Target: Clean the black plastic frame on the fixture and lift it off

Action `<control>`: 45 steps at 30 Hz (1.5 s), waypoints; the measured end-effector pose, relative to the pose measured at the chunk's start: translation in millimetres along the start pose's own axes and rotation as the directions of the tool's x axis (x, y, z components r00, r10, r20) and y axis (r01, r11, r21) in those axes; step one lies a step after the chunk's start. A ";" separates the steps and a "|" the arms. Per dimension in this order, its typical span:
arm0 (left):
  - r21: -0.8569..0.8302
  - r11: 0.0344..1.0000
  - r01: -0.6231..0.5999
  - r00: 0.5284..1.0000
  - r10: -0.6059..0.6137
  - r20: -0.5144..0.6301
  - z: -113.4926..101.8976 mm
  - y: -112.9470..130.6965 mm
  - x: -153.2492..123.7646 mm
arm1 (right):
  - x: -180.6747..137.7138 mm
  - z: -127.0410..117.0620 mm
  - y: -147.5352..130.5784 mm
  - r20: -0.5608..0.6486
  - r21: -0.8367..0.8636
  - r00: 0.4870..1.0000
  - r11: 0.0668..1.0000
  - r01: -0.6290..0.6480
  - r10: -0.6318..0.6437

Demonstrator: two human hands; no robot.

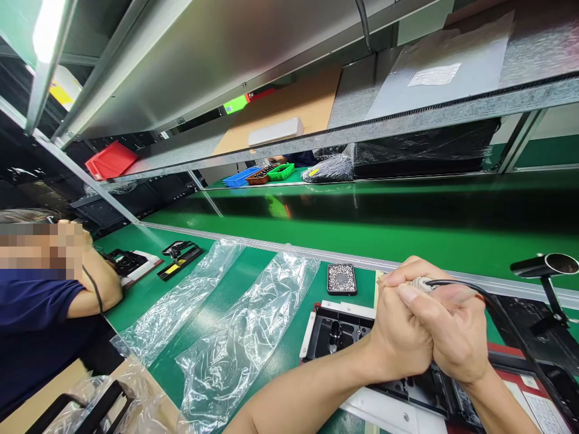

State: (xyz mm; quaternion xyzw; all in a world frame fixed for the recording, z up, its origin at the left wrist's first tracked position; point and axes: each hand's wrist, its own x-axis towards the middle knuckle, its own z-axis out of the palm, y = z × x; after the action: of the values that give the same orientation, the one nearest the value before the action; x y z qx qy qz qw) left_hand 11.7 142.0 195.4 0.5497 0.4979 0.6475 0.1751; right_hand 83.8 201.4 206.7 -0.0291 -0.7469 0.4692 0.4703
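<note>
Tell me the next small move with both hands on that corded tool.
Probably lower the corded tool straight down toward the black tray, since the left hand and right hand clasp it together directly above it.

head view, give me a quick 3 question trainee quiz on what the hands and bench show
1. True or false: both hands are clasped together around the end of a black cable.
2. What lies on the green bench just left of the hands? A) red bin B) small black tray of screws C) blue bin
3. What sort of bags lie flat on the bench further left?

Key:
1. True: the left hand and right hand grip the black cable over the black moulded part.
2. B, the tray of screws.
3. Clear plastic bags.
</note>
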 end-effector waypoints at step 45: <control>0.007 1.000 -0.013 1.000 0.013 0.009 -1.8 5.8 0.9 | -1.1 -0.7 -0.6 0.007 0.000 1.000 1.000 0.022 -0.022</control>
State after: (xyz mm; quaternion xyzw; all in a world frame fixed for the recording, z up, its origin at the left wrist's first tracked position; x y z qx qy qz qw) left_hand 11.6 139.3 200.9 0.5564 0.4958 0.6444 0.1714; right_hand 85.2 201.0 206.5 -0.0194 -0.7490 0.4640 0.4726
